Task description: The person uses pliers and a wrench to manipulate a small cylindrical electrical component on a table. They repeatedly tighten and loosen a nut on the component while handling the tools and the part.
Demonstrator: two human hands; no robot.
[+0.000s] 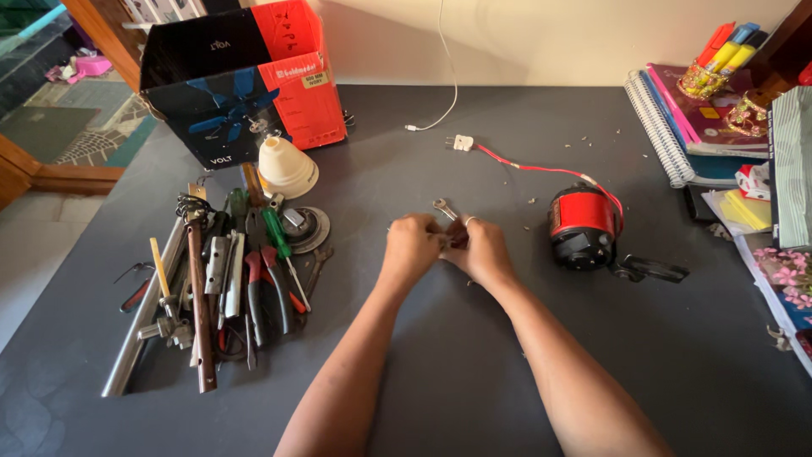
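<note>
Spanner (443, 206), small and silvery, is seen projecting up and away from between two hands brought together at the middle of the dark grey table (474, 372); only its open-ended head is visible. The left hand (412, 246) is closed into a loose fist, and the right hand (482, 250), with a ring on one finger, is curled against it; a small dark part (458, 233) is pinched between them, though which fingers bear on it, and which hand carries the spanner, cannot be told. Both forearms are rested low over the table, apparently to steady fine work. A red and black motor (582, 227) lies near the right hand, its red lead (529, 167) trailed to a white plug (460, 143). Hand tools (228, 279) — pliers, screwdrivers, a hammer — are heaped well to the left, within reach, beside a cream plastic cone (287, 167) and a cardboard box (241, 80). Notebooks (677, 118) and pens are stacked at the far right edge.
</note>
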